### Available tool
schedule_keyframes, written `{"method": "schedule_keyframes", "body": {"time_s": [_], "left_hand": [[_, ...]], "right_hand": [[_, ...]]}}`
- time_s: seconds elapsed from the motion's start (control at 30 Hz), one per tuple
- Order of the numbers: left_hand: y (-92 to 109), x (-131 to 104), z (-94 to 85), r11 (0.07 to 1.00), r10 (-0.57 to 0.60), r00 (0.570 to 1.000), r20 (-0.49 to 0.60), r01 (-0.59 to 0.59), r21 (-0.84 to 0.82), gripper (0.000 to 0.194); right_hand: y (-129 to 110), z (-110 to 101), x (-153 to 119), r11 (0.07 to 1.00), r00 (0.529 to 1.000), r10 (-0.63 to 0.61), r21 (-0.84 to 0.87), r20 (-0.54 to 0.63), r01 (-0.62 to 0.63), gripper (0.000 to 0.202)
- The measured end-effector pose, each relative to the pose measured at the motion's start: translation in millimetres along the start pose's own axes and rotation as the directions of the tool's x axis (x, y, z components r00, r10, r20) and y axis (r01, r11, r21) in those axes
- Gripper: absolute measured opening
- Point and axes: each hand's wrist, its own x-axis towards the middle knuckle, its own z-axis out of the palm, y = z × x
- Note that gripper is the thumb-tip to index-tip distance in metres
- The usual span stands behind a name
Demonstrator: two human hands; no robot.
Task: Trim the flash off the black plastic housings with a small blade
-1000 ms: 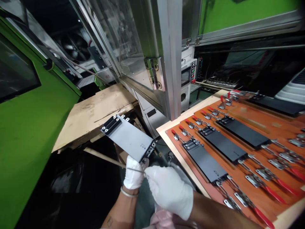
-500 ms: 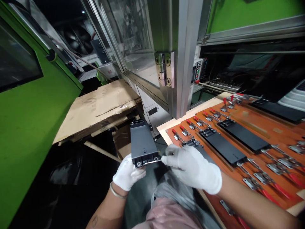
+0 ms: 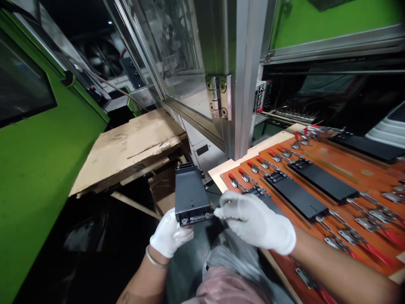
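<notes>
My left hand (image 3: pixel 171 234), in a white glove, grips a long dark grey plastic housing (image 3: pixel 191 192) from below, its near end facing me. That end shows ribs and two round holes near the corners. Close to the housing's near right corner is my right hand (image 3: pixel 253 217), also gloved, its fingers pinched together. Whatever those fingertips hold is too small to make out. Right of it, similar dark panels (image 3: pixel 297 194) lie on an orange fixture board (image 3: pixel 278 158), with red-handled toggle clamps (image 3: pixel 249 177) at their ends.
Cardboard (image 3: pixel 126 145) covers a surface at the left, beside a green machine (image 3: pixel 38 164). An aluminium-framed door with a hinge (image 3: pixel 219 97) stands ahead. A control box (image 3: pixel 260 97) with buttons sits behind the fixture board.
The housing's far end has dipped slightly, so its near end face shows more fully. Both hands stay in nearly the same place, the right one still at the corner.
</notes>
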Motion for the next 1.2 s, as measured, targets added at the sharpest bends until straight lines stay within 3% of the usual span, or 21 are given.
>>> {"method": "schedule_keyframes", "body": {"time_s": [0.43, 0.5, 0.67, 0.8, 1.2], "left_hand": [[-4, 7, 8.0, 0.996, -0.031, 0.994, -0.108, 0.04, 0.08, 0.024], [-6, 8, 10.9, 0.996, -0.032, 0.993, -0.115, 0.042, 0.08, 0.025], [-8, 11, 15.4, 0.995, -0.05, 0.99, -0.13, 0.061, 0.077, 0.026], [-8, 14, 15.9, 0.992, -0.097, 0.986, -0.136, 0.107, 0.066, 0.03], [-12, 20, 25.6, 0.986, -0.139, 0.983, -0.122, 0.149, 0.076, 0.036]], "right_hand": [[1, 4, 1, 0.992, 0.999, 0.023, 0.121, -0.025, -0.02, 0.024], [-2, 8, 2, 0.998, 0.998, 0.024, 0.066, -0.064, -0.02, 0.026], [-4, 14, 3, 0.997, 0.997, -0.072, 0.001, -0.007, 0.072, 0.018], [-3, 12, 2, 0.998, 0.998, -0.051, -0.03, -0.045, 0.049, 0.022], [-7, 12, 7, 0.999, 0.995, -0.014, 0.048, -0.094, 0.019, 0.024]]}}
